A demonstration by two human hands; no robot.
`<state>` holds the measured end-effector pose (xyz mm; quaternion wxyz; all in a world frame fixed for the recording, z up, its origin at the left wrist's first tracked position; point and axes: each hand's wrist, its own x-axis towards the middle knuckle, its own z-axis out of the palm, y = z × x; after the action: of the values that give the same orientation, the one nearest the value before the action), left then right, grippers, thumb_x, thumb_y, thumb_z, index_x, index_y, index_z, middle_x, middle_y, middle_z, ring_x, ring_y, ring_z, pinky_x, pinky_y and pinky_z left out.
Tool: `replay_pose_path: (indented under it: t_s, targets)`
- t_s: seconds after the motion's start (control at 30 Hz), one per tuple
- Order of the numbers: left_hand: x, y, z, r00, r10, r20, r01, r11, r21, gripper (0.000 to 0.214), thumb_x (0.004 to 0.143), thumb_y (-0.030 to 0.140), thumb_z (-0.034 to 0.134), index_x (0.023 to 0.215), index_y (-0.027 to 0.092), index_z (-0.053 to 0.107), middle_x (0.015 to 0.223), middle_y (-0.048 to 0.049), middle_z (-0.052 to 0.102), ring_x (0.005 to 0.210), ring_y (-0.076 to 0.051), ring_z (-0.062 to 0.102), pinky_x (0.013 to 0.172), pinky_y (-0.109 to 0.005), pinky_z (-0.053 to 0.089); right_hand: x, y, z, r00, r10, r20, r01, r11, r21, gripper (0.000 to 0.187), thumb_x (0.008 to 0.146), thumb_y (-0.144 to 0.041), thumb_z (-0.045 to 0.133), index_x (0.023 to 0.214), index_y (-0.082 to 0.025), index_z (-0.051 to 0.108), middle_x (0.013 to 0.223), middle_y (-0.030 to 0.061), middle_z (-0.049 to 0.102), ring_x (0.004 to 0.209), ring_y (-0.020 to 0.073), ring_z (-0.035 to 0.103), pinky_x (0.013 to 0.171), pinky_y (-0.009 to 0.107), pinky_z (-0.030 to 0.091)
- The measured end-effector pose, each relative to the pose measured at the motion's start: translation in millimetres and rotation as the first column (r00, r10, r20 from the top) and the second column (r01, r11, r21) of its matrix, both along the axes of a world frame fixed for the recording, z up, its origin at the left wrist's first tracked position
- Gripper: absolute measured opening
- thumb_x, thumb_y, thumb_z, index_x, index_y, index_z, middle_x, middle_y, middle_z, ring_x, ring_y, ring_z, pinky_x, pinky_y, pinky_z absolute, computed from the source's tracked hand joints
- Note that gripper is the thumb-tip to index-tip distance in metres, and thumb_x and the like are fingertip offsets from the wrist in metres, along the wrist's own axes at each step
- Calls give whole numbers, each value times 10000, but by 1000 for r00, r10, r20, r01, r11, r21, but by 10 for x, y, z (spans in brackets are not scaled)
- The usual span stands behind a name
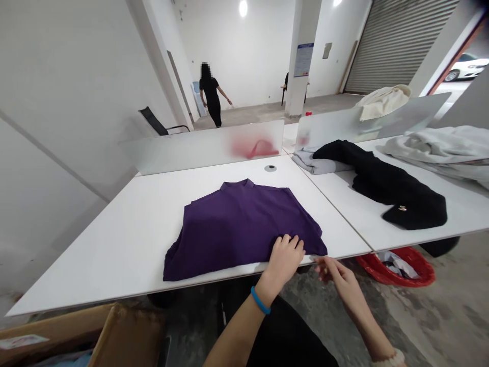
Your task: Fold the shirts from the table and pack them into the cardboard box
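A purple collared shirt lies folded across the white table, its collar toward the far side and its lower edge along the table's front. My left hand, with a blue band at the wrist, rests on the shirt's lower right part. Its fingers are slightly apart and bent over the cloth, which wrinkles beside them. Just off the front edge, by the shirt's lower right corner, is my right hand. Its fingers are loosely bent and nothing shows between them.
A black garment, grey folded cloth and pale cloth lie to the right. Frosted dividers line the back. Below are a red bin and a cardboard box. One person stands far off.
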<state>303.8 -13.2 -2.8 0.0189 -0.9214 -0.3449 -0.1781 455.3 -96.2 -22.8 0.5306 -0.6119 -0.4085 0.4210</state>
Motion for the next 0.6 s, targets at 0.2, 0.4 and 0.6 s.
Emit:
replay_pose_path:
  t_s: [0.2, 0.4, 0.6]
  targets:
    - [-7, 57, 133, 996, 28, 79, -26, 999, -32, 305, 976, 280, 351, 944, 186, 639, 796, -37, 701, 803, -175, 613, 700, -301, 474, -277, 112, 48, 930, 38, -364, -66, 996, -63, 593, 693, -627, 667, 1103, -199, 664, 912, 76, 725, 808, 228, 690, 760, 376, 557]
    - [-27, -311, 326, 981, -53, 186, 71, 993, -91, 332, 986, 336, 323, 1064, 214, 621, 947, 2, 722, 852, -137, 639, 750, -274, 498, -319, 323, 81, 890, -54, -452, 54, 998, -13, 450, 758, -614, 581, 874, -196, 701, 850, 74, 727, 884, 264, 688, 750, 393, 590]
    - [-394, -81, 403, 968, 112, 223, -89, 990, -111, 400, 991, 345, 285, 1203, 199, 591, 1215, -26, 657, 1111, -154, 598, 986, -328, 445, -487, 434, 158, 695, -389, -605, 389, 911, -138, 328, 719, -414, 670, 980, -214, 675, 974, 21, 729, 949, 212, 679, 809, 358, 588]
